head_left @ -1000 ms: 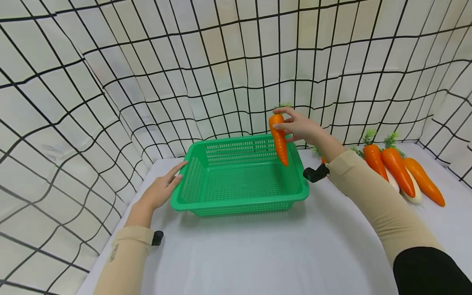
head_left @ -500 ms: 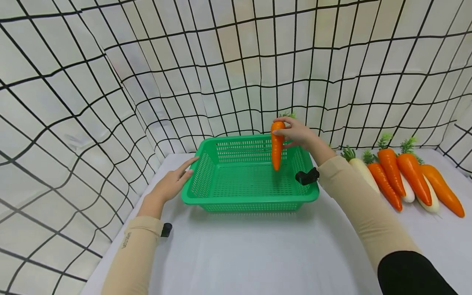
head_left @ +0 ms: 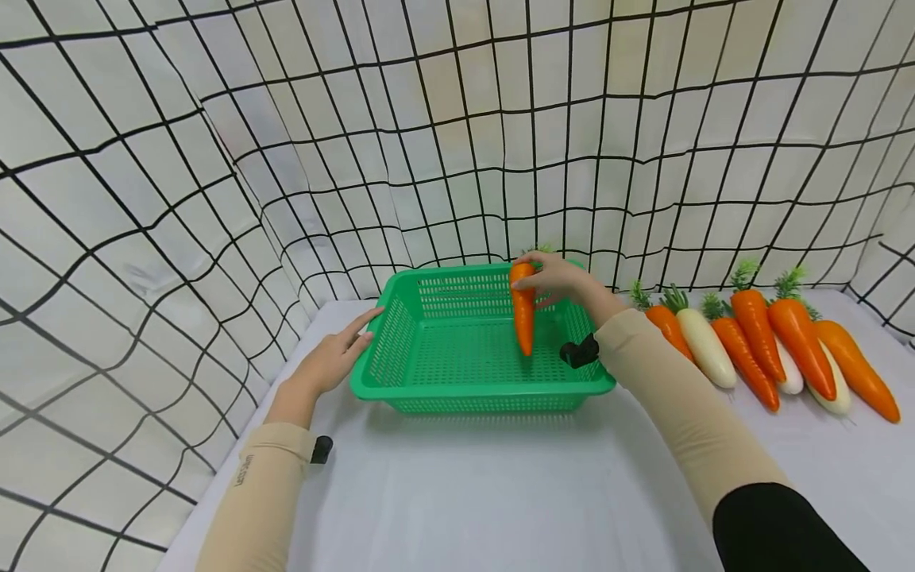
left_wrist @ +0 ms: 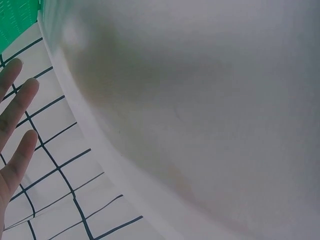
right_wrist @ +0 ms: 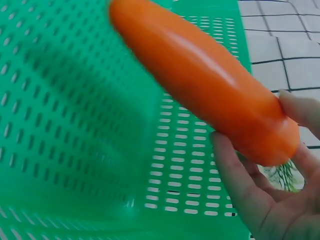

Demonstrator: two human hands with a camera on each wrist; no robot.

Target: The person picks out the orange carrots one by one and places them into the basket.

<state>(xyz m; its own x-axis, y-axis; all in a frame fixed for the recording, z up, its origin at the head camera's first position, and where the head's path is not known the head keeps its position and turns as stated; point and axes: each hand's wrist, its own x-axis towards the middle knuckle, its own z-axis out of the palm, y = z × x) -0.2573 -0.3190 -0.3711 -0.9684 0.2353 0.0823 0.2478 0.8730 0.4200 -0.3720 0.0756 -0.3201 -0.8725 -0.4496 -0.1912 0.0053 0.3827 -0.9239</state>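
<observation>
An orange carrot (head_left: pixel 524 314) hangs tip down inside the right half of a green plastic basket (head_left: pixel 479 388). My right hand (head_left: pixel 554 278) grips it near its leafy top, with thumb and fingers round the thick end. Up close in the right wrist view, the smooth carrot (right_wrist: pixel 200 75) slants across the perforated basket wall (right_wrist: pixel 185 165). At the basket's left rim, my left hand (head_left: pixel 332 357) rests its straight fingers against the edge. The left wrist view catches fingers (left_wrist: pixel 20 110) of that hand spread out, with a corner of the basket (left_wrist: pixel 17 20) above them.
Right of the basket, several carrots (head_left: pixel 802 345) and white radishes (head_left: pixel 706 345) lie in a row on the white tablecloth (head_left: pixel 465 492). A black grid net (head_left: pixel 457 119) over white sheeting stands behind and to the left.
The right hand has lowered the carrot into the basket and drifted slightly left. The camera view shifted early on, showing more of the vegetables. The left hand stays at the rim.
</observation>
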